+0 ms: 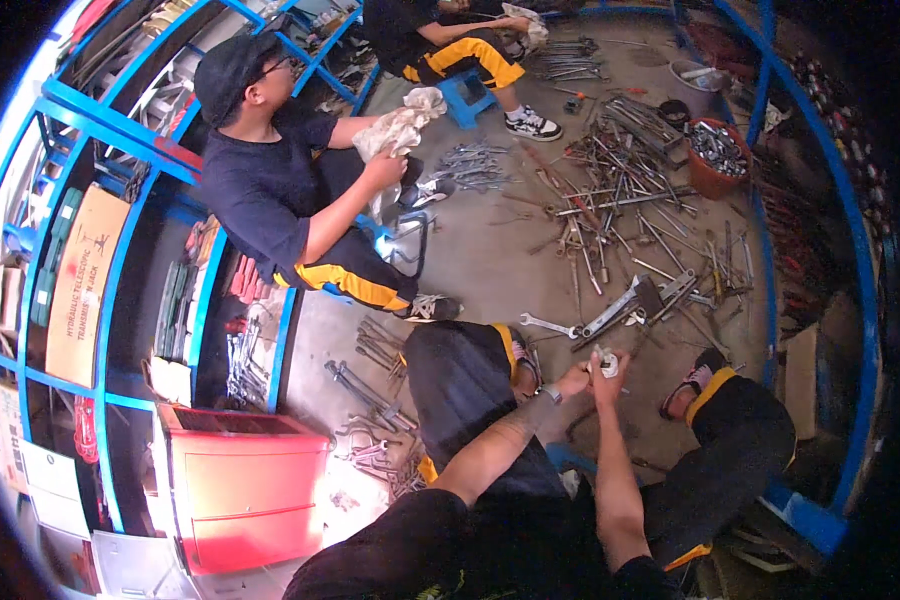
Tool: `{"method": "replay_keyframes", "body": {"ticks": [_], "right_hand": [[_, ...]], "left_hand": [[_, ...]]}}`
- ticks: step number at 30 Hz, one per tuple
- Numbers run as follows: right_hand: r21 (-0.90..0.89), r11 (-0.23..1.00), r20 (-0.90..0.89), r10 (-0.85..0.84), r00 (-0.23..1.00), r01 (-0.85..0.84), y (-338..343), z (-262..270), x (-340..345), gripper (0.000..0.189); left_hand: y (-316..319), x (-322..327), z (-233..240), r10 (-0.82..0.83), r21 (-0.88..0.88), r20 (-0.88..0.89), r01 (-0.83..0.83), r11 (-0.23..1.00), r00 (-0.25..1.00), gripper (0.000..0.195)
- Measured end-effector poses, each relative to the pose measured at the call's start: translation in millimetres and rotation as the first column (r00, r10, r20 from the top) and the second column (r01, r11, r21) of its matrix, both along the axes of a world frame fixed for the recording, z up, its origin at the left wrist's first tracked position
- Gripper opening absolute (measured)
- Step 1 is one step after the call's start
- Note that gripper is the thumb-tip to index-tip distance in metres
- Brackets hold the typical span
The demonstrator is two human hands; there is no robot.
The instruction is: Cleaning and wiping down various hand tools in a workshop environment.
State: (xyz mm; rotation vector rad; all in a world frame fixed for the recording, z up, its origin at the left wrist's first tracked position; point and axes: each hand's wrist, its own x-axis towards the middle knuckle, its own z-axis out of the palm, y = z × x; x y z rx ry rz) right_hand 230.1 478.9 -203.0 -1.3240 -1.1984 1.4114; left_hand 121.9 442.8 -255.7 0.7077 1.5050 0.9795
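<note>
My left hand (573, 379), with a watch at the wrist, meets my right hand (609, 382) in front of my knees. Both are closed around a small whitish rag (608, 363). A short metal end shows beside my right fingers, but what the rag wraps is mostly hidden. Just beyond my hands, a double open-end wrench (549, 325) lies on the floor. Next to it are a long steel bar-like tool (607, 309) and a dark metal block (649, 295). Farther off spreads a loose heap of rusty wrenches, bars and sockets (607, 195).
A co-worker (262, 165) sits at the left holding a cloth (399, 127); another person (450, 45) sits farther back. Sorted wrenches (472, 166) lie between them. Blue shelving (120, 225) and a red cabinet (251, 487) stand left. A bucket of sockets (720, 184) stands right.
</note>
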Motion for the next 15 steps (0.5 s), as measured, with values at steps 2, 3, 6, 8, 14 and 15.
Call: {"method": "replay_keyframes", "body": {"ticks": [2,3,6,8,14,15], "right_hand": [[0.019,0.991,-0.076,-0.129,0.989,0.131,9.6,-18.9,22.4,0.059],[0.06,0.998,-0.045,-0.023,0.999,0.026,20.1,-30.1,39.6,0.057],[-0.038,0.969,-0.288,0.224,0.931,-0.245,16.9,-18.0,-18.4,0.045],[-0.024,0.98,-0.119,0.191,0.974,-0.195,18.7,-52.0,8.1,0.035],[0.075,0.989,0.0,-0.128,0.992,0.128,10.7,-109.6,46.2,0.03],[0.131,0.949,-0.03,-0.285,0.958,0.286,6.6,-110.7,38.7,0.028]], "left_hand": [[12.4,25.8,-9.4,-0.205,0.043,0.041,0.203,0.978,0.978,0.025],[18.3,34.5,-10.4,-0.266,0.169,0.096,0.248,0.954,0.959,0.024],[1.0,-51.7,-41.4,-0.44,0.146,-0.178,0.466,0.873,0.88,0.041],[1.2,-13.7,-40.1,-0.393,0.136,-0.178,0.418,0.898,0.902,0.039],[21.0,66.9,90.9,0.341,-0.321,0.435,-0.21,0.924,0.833,0.037],[23.3,65.4,107.9,0.333,-0.318,0.424,-0.206,0.925,0.842,0.037]]}}
